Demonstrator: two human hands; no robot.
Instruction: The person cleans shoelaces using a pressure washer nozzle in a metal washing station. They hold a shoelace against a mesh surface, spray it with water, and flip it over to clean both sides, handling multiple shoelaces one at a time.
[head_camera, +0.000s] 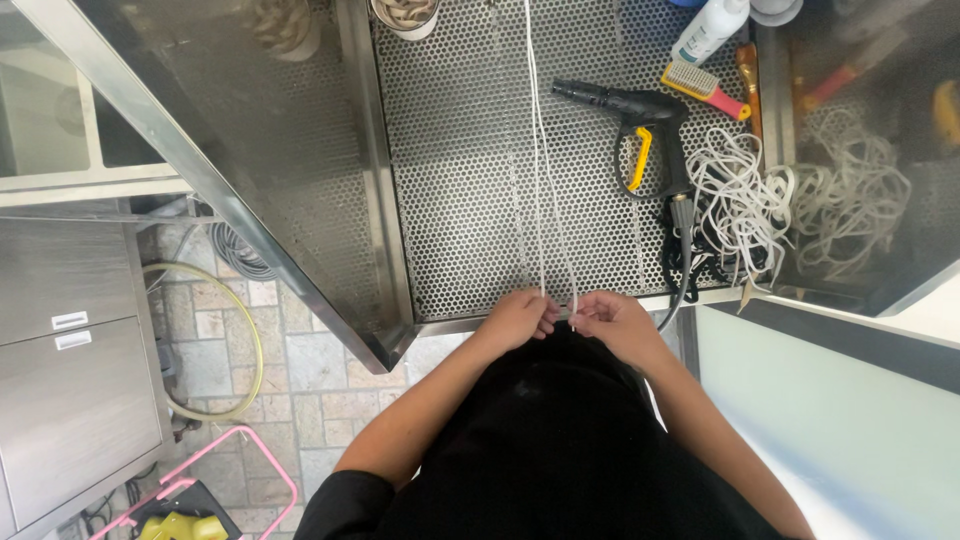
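Black clothing fills the bottom centre, w/ both forearms reaching fwd to the near edge of the perforated steel worktop (460, 190). Left hand (517, 320) is curled shut, fingertips pinching the white string (538, 150); right hand (612, 318) is closed too, thumb and forefinger pinching the same string just beside the left. Both hands sit close together, nearly touching, right at the worktop's front rim.

String runs as thin taut strands from the hands straight away across the worktop and off the top of the view (far end not visible).

Right of the string: a black spray gun (640, 120) w/ a yellow trigger lies flat, its black hose dropping over the front edge. Near it, a tangled pile of white cord (745, 205), and behind the gun a yellow brush w/ red handle (705, 88) and a white bottle (710, 30). A cup (405, 15) stands at the back, left of the string.

Left and below: tiled floor (320, 390), a pale yellow hose (245, 330) looped on it, steel cabinet drawers (70, 400), and a pink wire frame (230, 470) (bottom left).
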